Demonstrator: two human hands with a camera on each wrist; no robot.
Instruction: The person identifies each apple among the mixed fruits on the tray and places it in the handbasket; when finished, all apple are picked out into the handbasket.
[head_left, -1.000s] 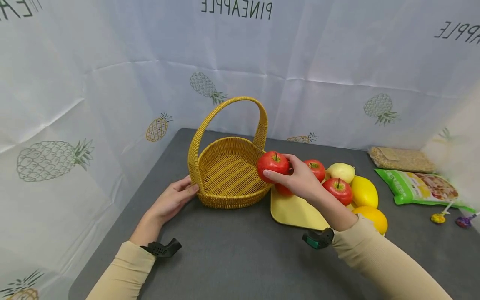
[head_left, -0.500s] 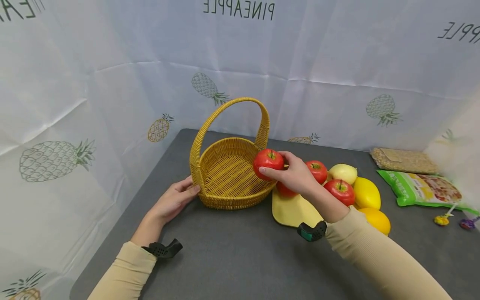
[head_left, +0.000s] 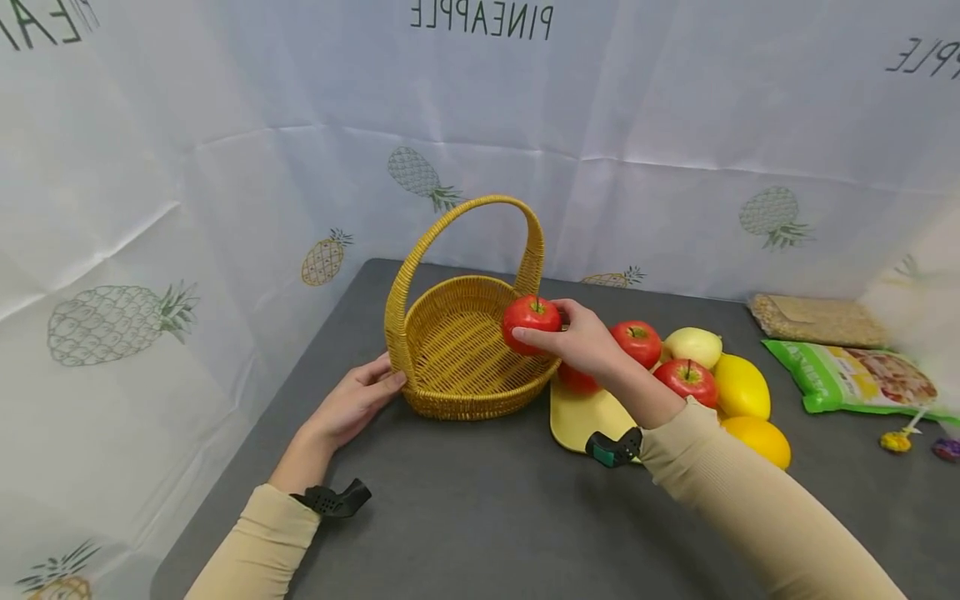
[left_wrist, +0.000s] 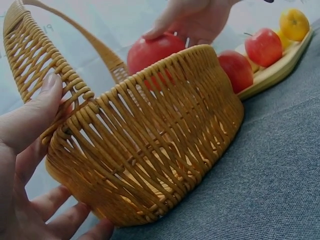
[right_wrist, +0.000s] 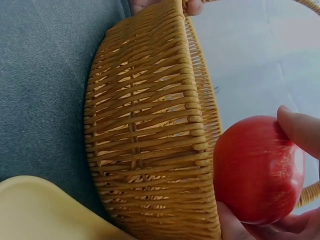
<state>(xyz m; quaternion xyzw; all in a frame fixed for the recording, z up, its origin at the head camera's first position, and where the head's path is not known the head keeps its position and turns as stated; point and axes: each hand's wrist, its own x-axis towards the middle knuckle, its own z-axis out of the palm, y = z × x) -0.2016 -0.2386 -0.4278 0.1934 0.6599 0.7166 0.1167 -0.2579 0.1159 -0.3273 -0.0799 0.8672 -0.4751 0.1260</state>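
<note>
A yellow wicker basket (head_left: 480,407) with a tall arched handle stands upright, nothing lying in its woven bottom. My left hand (head_left: 357,405) grips its left side at the handle's foot; in the left wrist view the thumb lies on the handle's weave and the other fingers spread along the wall (left_wrist: 150,145). A red apple (head_left: 529,322) is in my right hand (head_left: 592,337), pinched between thumb and fingers over the basket's right rim. Close up in the right wrist view, the apple (right_wrist: 257,170) overlaps the inner side of that rim.
Right of the basket, a pale yellow tray (head_left: 588,421) bears red apples (head_left: 686,379), a pale round fruit (head_left: 693,346), a lemon (head_left: 742,387) and an orange-yellow fruit (head_left: 757,440). Farther right lie a green packet (head_left: 862,379), a bag of grains (head_left: 817,319) and lollipops (head_left: 896,440).
My right hand has carried the apple a little to the left, farther over the basket's rim. The left hand keeps its hold, and the head view has shifted slightly.
</note>
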